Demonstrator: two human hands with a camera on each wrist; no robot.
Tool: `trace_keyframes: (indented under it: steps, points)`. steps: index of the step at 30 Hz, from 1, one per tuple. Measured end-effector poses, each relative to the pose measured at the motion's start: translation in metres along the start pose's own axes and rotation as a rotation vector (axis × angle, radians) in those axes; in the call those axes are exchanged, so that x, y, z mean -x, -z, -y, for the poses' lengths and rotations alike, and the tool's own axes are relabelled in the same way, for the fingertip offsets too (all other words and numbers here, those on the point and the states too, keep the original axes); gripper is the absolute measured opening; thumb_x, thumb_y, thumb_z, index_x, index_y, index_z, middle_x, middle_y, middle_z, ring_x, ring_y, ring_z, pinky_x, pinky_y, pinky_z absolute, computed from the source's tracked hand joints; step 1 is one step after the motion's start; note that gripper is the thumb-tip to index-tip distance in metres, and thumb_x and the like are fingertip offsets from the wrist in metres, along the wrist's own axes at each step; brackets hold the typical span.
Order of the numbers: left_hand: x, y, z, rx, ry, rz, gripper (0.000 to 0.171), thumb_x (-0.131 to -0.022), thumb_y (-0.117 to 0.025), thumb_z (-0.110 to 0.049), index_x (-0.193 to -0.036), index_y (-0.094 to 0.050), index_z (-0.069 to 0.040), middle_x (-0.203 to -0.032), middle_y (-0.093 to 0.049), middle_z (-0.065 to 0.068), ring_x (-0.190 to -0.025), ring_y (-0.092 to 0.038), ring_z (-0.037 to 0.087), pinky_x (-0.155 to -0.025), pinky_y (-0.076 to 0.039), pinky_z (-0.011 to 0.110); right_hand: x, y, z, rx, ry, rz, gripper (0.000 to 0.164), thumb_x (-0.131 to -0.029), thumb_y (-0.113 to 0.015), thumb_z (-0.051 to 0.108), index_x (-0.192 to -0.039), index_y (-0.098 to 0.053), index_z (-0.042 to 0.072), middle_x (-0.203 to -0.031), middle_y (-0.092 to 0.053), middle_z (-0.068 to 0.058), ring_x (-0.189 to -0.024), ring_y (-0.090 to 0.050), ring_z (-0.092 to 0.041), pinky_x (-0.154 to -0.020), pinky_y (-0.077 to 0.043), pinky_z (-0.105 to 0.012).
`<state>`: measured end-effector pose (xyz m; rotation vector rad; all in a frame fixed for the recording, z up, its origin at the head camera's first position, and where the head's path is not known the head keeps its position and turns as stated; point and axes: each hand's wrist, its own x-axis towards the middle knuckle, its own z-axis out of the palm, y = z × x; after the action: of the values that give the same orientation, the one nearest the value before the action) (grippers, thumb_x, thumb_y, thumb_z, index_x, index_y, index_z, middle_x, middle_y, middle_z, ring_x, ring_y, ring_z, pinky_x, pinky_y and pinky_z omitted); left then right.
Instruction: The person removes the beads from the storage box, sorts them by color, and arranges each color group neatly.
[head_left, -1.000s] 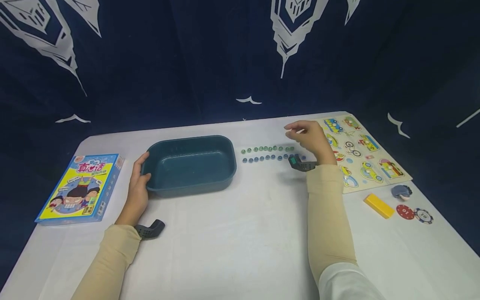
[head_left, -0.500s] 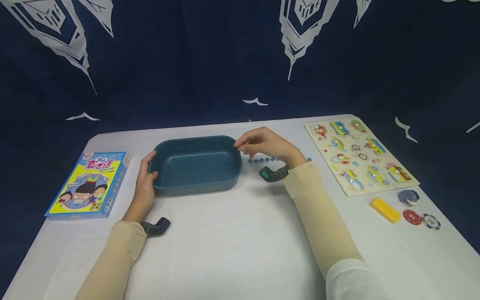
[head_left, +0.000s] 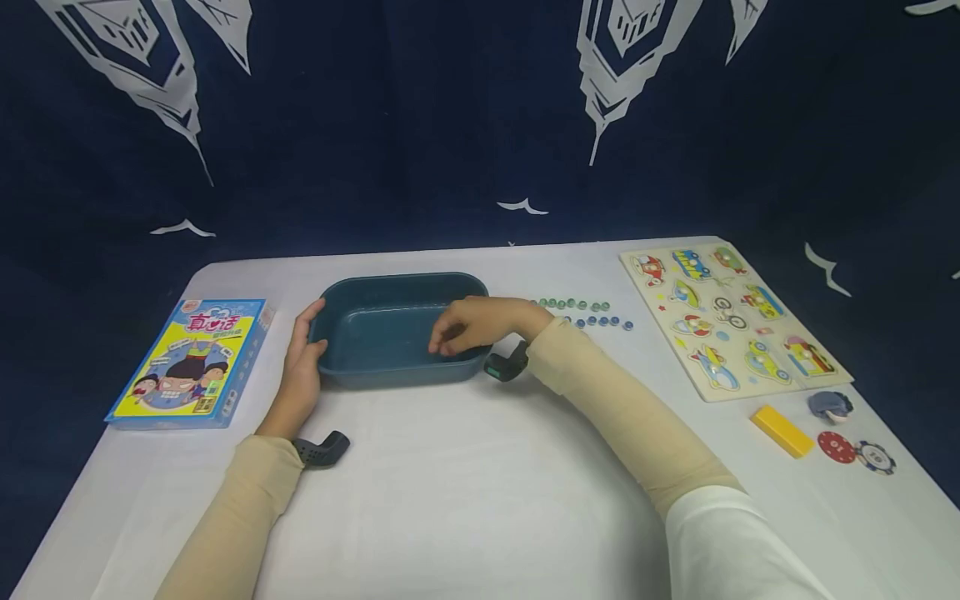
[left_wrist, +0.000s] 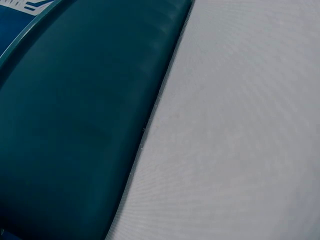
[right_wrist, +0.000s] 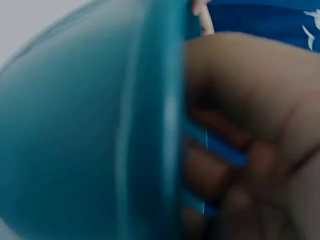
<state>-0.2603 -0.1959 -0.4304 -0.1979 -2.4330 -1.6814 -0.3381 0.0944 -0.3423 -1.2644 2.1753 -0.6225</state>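
Observation:
A dark teal plastic basin [head_left: 375, 369] stands on the white table left of the middle. My left hand [head_left: 297, 383] holds its left end, thumb at the rim and fingers along the outer side. My right hand [head_left: 480, 323] is over the basin's right part, reaching across the right rim with its fingers bent downward. The basin wall [right_wrist: 75, 130] hides part of the fingers in the right wrist view; I cannot tell whether they hold anything. Right of the basin lie a row of green glass marbles [head_left: 572, 304] and a row of blue marbles [head_left: 603, 321], partly covered by the right arm.
A blue and yellow boxed game [head_left: 187, 362] lies at the left. At the right are a wooden picture puzzle board [head_left: 731, 321], a yellow block [head_left: 782, 431], a small grey-blue object [head_left: 830, 406], a red chip [head_left: 836, 447] and a black-and-white chip [head_left: 875, 457]. A dark blue patterned curtain [head_left: 420, 125] hangs behind.
My right hand has moved left from above the far end of the marble rows, past the basin's right rim, and down into the basin. My left hand stays at the basin; the head view shifts slightly.

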Motion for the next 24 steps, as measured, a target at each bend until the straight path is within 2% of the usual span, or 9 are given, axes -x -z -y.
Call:
trace_keyframes:
  steps: [4, 9, 13, 17, 20, 24]
  points:
    - [0.0, 0.0, 0.0, -0.003, -0.009, -0.003, 0.066, -0.094, -0.028, -0.001, -0.158, -0.019, -0.013, -0.166, -0.014, 0.008, -0.154, -0.003, 0.024, -0.122, 0.0, 0.05, -0.007, -0.003, 0.007, 0.164, -0.103, 0.12, 0.025, -0.096, -0.056, 0.007, -0.114, -0.074, 0.009, -0.116, -0.071, -0.001, -0.105, -0.062, -0.013, -0.098, -0.047, -0.032]
    - [0.0, 0.0, 0.001, -0.006, -0.002, -0.003, 0.066, -0.094, -0.029, -0.002, -0.158, -0.02, -0.015, -0.166, -0.014, 0.005, -0.154, -0.004, 0.022, -0.123, 0.0, 0.049, -0.013, -0.006, 0.013, 0.282, -0.214, 0.186, 0.035, -0.09, -0.05, 0.0, -0.113, -0.074, 0.011, -0.113, -0.07, -0.001, -0.101, -0.059, -0.018, -0.095, -0.048, -0.036]
    - [-0.001, 0.0, 0.002, -0.015, 0.001, 0.002, 0.065, -0.095, -0.028, -0.004, -0.158, -0.02, -0.017, -0.166, -0.014, 0.002, -0.154, -0.003, 0.021, -0.122, 0.0, 0.051, -0.013, -0.007, 0.014, 0.311, -0.242, 0.206, 0.039, -0.082, -0.046, -0.007, -0.104, -0.073, 0.01, -0.098, -0.066, 0.0, -0.088, -0.054, -0.018, -0.081, -0.046, -0.032]
    - [-0.002, 0.0, 0.004, -0.02, -0.004, 0.001, 0.065, -0.095, -0.028, -0.005, -0.158, -0.021, -0.018, -0.166, -0.014, 0.002, -0.154, -0.004, 0.021, -0.122, 0.0, 0.051, -0.013, -0.008, 0.016, 0.305, -0.249, 0.221, 0.035, -0.078, -0.044, -0.011, -0.091, -0.067, 0.012, -0.082, -0.054, 0.003, -0.076, -0.045, -0.016, -0.068, -0.037, -0.028]
    - [-0.002, 0.0, 0.004, -0.019, -0.005, -0.001, 0.065, -0.095, -0.028, -0.004, -0.158, -0.021, -0.017, -0.166, -0.014, 0.003, -0.154, -0.004, 0.022, -0.122, 0.0, 0.05, -0.014, -0.009, 0.017, 0.305, -0.258, 0.24, 0.032, -0.077, -0.042, -0.011, -0.082, -0.059, 0.015, -0.074, -0.044, 0.004, -0.069, -0.038, -0.014, -0.064, -0.03, -0.027]
    - [-0.001, 0.0, 0.003, -0.019, -0.005, -0.001, 0.065, -0.095, -0.028, -0.004, -0.158, -0.02, -0.017, -0.166, -0.014, 0.004, -0.154, -0.004, 0.023, -0.122, 0.0, 0.05, -0.015, -0.009, 0.018, 0.296, -0.267, 0.263, 0.031, -0.077, -0.04, -0.011, -0.08, -0.054, 0.016, -0.072, -0.039, 0.003, -0.067, -0.034, -0.014, -0.062, -0.027, -0.027]
